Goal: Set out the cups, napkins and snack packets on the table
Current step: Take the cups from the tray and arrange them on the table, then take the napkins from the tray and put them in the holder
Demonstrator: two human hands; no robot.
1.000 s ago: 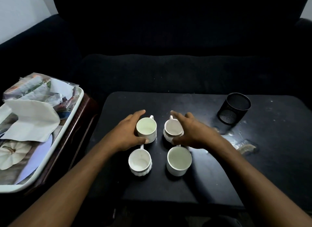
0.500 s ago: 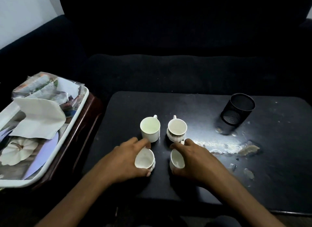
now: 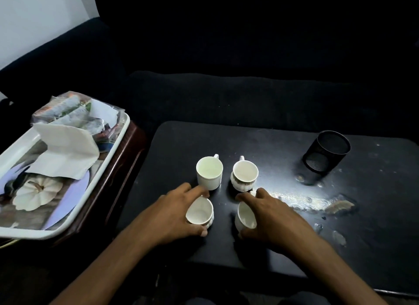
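Four white cups stand in a square on the dark table. The near left cup sits inside the curl of the left hand: the forefinger wraps its far side, the thumb presses its near side, and the palm covers its left wall. It leans, its mouth tipped up and to the right. The near right cup is held the same way by the right hand, forefinger over the far rim, thumb at the near base, palm hiding its right wall; its mouth tips toward the left. Both hands are closed round their cups, fingers curved, not flat. Whether either cup's base is off the table cannot be told.

Just beyond the left forefinger stands the plain far left cup, upright, its handle pointing away. Just beyond the right forefinger stands the far right cup, upright, with a fluted, patterned lower body and its handle also on the far side. Neither is touched.

Well to the right of the right hand, farther back, is a black mesh holder, tilted. Pale scuffed patches mark the tabletop between it and the right wrist.

Well to the left of the left hand, on a wooden stand, lies a white tray holding white napkins and, behind them, clear-wrapped snack packets.
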